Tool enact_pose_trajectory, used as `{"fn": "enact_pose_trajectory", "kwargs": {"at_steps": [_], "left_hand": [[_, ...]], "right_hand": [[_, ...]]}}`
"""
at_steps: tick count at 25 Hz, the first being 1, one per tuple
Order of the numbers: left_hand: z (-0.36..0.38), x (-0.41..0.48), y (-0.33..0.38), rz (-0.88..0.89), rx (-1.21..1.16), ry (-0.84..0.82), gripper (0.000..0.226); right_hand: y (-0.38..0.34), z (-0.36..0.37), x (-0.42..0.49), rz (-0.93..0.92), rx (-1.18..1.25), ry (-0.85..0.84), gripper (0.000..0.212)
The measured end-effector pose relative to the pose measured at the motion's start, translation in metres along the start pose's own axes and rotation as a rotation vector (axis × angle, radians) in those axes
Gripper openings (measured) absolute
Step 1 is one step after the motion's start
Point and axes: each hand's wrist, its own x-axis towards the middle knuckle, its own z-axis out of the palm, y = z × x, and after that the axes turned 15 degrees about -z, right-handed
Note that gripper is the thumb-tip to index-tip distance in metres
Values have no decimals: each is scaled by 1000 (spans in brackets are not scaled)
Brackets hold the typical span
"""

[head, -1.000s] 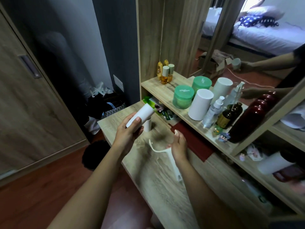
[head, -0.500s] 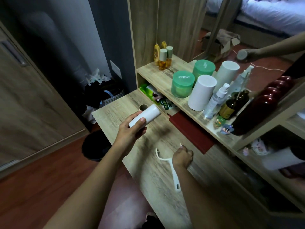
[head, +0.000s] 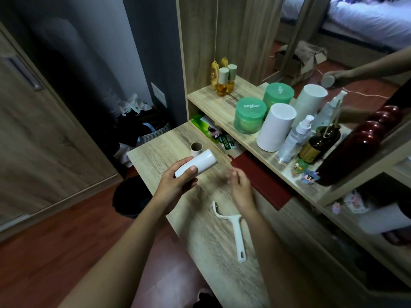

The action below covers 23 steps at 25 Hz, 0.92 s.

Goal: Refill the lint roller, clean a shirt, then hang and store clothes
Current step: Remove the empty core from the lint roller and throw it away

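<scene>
My left hand [head: 178, 182] grips a white lint roll refill [head: 201, 163], held tilted above the wooden desk [head: 213, 236]. Just behind it an empty brown cardboard core [head: 196, 148] stands upright on the desk. The white lint roller handle [head: 234, 228] lies flat on the desk, bare of any roll. My right hand [head: 241, 188] hovers just above the handle's forked end, blurred, fingers loosely apart and holding nothing.
A raised shelf [head: 224, 107] to the right carries green jars [head: 250, 117], white cylinders [head: 275, 127], spray bottles and dark bottles. A red book [head: 264, 182] lies under the shelf edge. A black bin [head: 129, 196] sits on the floor left of the desk. A mirror stands behind.
My right hand has let go of the handle and risen toward the roll. The handle now lies alone on the desk. The left hand keeps hold of the roll.
</scene>
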Motion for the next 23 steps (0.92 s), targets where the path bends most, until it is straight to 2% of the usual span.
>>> {"fn": "enact_pose_trajectory", "kwargs": {"at_steps": [2,4,7,12,16,18,21,23], "left_hand": [[-4,0,-3,-26,30,-2,24],[-7,1,-6,-46,64,-4,24],[-10,0,-9,-50,110,-13,24],[-19,2,-15,-49,127,9,25],[-31,6,-21,-63,80,67,29],[-39,7,-23,-74,55,127,29],[-55,10,-28,-87,31,191,23],[-64,12,-33,-83,19,219,24]], "right_hand": [[-30,-4,16,30,149,-205,31],[-48,-9,26,-8,121,-367,37],[-50,-11,29,-28,32,-490,37],[-33,-4,29,-30,63,-454,30],[-21,12,31,54,215,-372,23],[-3,20,36,11,63,-376,32],[28,32,43,-154,-375,-555,51],[47,41,45,-199,-518,-674,59]]}}
